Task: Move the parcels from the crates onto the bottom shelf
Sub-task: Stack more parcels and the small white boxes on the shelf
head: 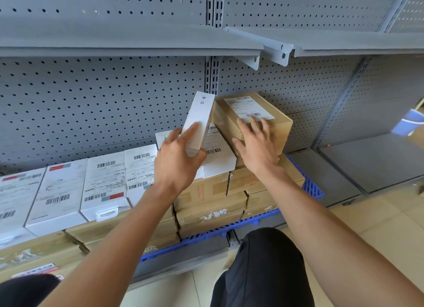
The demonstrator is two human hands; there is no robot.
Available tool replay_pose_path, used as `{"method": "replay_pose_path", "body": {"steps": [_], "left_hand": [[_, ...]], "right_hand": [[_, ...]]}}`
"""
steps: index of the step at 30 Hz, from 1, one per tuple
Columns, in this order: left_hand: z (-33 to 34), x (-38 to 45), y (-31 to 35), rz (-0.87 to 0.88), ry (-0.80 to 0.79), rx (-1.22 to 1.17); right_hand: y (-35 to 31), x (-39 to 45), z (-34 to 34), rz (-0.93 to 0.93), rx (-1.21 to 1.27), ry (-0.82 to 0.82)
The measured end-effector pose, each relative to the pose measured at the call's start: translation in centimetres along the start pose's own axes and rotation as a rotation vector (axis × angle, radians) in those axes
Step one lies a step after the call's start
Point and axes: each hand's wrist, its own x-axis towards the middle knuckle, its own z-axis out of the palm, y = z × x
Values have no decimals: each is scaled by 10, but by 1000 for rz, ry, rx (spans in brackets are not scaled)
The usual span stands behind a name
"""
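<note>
At frame centre the left hand [177,156] grasps a slim white carton [198,121] by its lower end, thumb under and fingers along the face, tilted upright, probably to slot it beside the brown cardboard parcel [252,121]. The right hand [257,146] lies released, fingers spread flat on that parcel's matte top, likely steadying it. Both sit atop stacked cartons on a blue plastic pallet [309,185]. Smooth white labelled boxes [103,183] line the left row.
</note>
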Motion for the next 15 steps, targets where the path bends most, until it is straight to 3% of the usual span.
{"method": "replay_pose_path", "body": {"steps": [15], "left_hand": [[-4,-3,-4,-19,-3,-7]], "right_hand": [[-11,-13,0,39,30,-17]]}}
